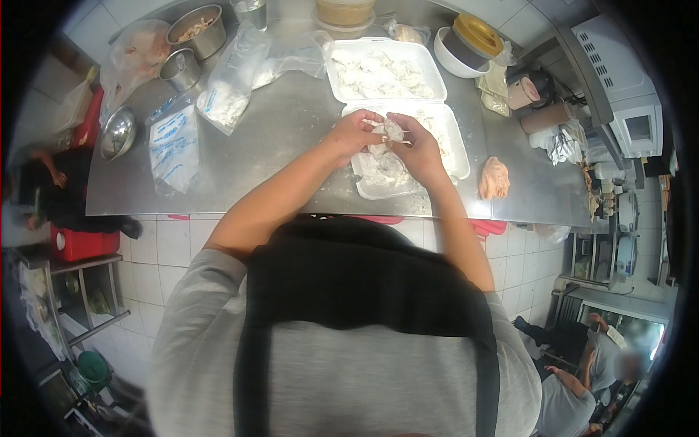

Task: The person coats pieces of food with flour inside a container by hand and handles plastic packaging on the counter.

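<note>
Both my left hand [354, 137] and my right hand [420, 151] are closed with their fingertips around a small white, flour-coated piece of food [392, 131]. They hold it just above the near half of an open white foam container [460, 164]. More white powder and a coated lump [384, 172] lie in that near half, below my hands. In the far half, several floured pieces [382, 74] lie close together. My fingers are dusted white and hide part of the held piece.
A pinkish lump, apparently raw meat [495, 179], lies on the steel table [291, 182] at right. Plastic bags of white powder [224, 102], a metal pot [195, 33] and a steel bowl [118, 133] stand left. A white bowl [453, 62] is behind. Other people are at both sides.
</note>
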Demonstrator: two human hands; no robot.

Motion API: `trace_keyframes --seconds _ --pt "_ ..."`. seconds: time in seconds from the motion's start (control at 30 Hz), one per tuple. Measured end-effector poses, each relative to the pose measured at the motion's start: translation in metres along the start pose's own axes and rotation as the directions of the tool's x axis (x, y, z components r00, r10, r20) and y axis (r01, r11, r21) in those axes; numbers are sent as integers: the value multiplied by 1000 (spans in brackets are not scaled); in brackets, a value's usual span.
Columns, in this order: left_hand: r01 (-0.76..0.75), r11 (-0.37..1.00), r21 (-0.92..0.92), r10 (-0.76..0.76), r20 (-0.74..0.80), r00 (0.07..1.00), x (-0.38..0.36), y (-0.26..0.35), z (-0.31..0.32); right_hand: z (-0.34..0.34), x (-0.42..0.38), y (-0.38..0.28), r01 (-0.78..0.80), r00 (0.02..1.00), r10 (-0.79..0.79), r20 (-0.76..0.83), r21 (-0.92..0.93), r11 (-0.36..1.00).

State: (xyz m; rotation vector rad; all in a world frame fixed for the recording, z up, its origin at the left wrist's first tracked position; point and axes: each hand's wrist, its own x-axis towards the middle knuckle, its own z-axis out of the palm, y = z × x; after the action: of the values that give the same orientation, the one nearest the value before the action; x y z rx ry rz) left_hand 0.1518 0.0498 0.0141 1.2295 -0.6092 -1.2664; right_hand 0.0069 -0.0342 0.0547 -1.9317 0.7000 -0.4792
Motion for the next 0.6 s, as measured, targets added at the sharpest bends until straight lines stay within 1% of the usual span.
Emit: trace_keyframes --seconds 0.07,0.17,0.27,0.37,0.47,0.6 --pt "-10 1000 -7 10 16 1000 3 -4 -3 -1 2 5 -26 1000 26 9 52 998" --pt "-25 999 -20 26 34 999 4 -5 -4 -2 3 10 28 999 -29 -19 -38 999" --pt "-30 999 -18 30 39 999 5 -6 -4 -4 2 2 -48 999 48 3 0 999" --pt "-9 999 -48 11 42 999 5 -6 -4 -5 3 10 -54 999 53 11 122 991" --pt "-10 997 -78 13 46 999 7 -8 -4 0 0 2 -12 1000 12 -29 3 1000" --pt "-21 999 -35 23 58 998 8 -8 -5 -2 -1 3 -34 999 35 -11 116 993"
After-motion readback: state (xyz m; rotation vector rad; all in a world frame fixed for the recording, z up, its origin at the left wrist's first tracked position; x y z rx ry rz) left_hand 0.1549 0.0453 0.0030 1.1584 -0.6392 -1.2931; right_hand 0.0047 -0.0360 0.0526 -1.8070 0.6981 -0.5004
